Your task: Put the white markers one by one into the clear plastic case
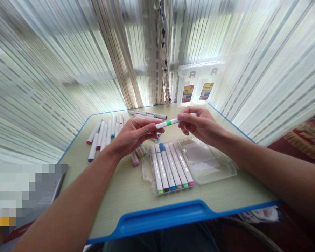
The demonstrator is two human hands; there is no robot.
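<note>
Both my hands hold one white marker with a green band level above the table. My left hand pinches its left end, fingers closed. My right hand grips the right end, fingers closed too. Below them lies an open clear plastic case; several white markers with coloured caps lie side by side in its left half. Its right half holds only a pale sheet.
Several loose markers lie in a row at the left, more at the back. Two clear boxes with labels stand at the far edge. The small table has a blue rim. Striped curtains surround it.
</note>
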